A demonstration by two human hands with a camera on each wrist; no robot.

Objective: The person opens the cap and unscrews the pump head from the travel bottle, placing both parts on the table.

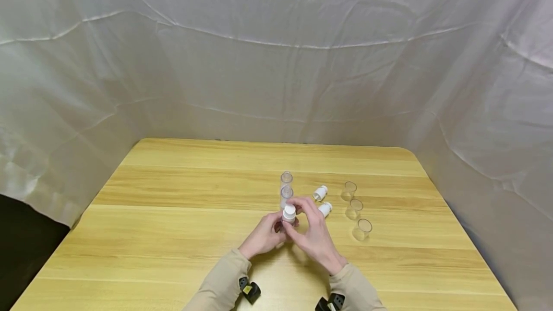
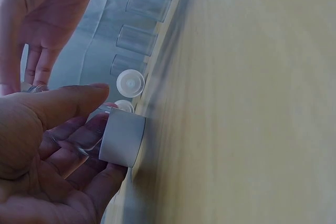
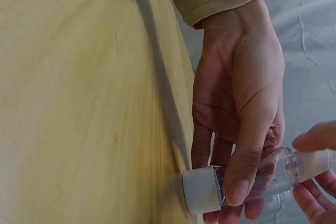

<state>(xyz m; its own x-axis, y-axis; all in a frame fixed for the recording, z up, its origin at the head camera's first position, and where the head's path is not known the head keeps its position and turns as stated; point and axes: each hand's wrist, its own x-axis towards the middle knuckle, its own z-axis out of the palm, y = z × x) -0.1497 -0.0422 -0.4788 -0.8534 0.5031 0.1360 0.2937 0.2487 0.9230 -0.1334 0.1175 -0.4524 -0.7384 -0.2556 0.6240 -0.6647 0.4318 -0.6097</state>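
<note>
My left hand holds a clear bottle with a white base, its fingers wrapped about the transparent body. On the bottle's other end sits a white top. Thumb and fingers of my right hand pinch this top; only their tips show at the edge of the right wrist view. The bottle is upright, and its lower part is hidden by the hands in the head view. Just beyond the hands, two more clear bottles stand in a line.
Two loose white tops lie on the wooden table right of the bottles. Farther right, three clear cups form a row. A pale cloth hangs around the table's back and sides.
</note>
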